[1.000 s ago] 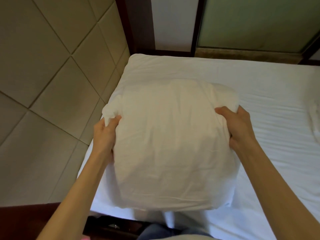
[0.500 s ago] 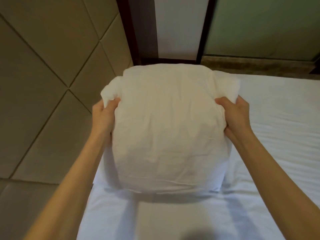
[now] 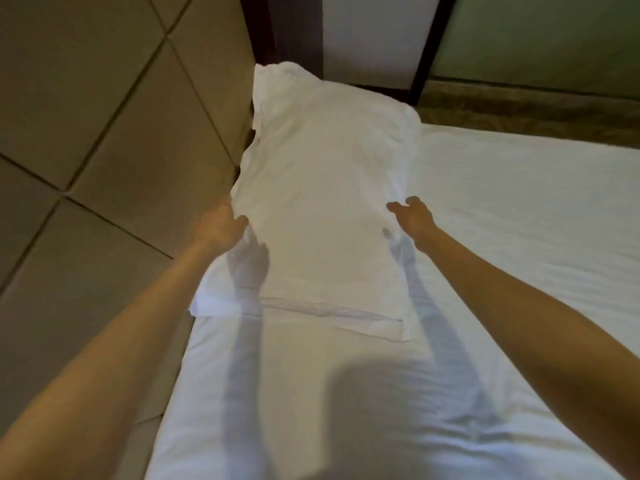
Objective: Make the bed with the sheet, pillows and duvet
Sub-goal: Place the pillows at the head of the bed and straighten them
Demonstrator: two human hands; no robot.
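half a second ago both hands clamped the pillow by its two sides and held it up off the bed. now it lies flat on the sheet, stretching away from the hands into the far corner, and the grip has loosened. the right hand has let go: its fingers are spread and loosely bent, just beside the pillow's right edge, and hold nothing. the left hand sits at the pillow's left edge, thumb on top of the cloth. its fingers are hidden by the edge, so i cannot tell whether it pinches the fabric or only touches it. the view has also come closer and lower over the bed, and both forearms reach further out.

the pillow's near end, with a flat flap of case, lies between the two forearms. its far end rises beyond the fingertips. the white sheet is smooth to the right of the right hand and lightly creased under the arms, where arm shadows and a round head shadow fall.

left of the left hand stands a beige panelled wall with dark diagonal seams, right against the pillow's side. beyond the pillow is a dark wooden frame round a pale panel, with a greenish panel to the right and a brown strip below it.
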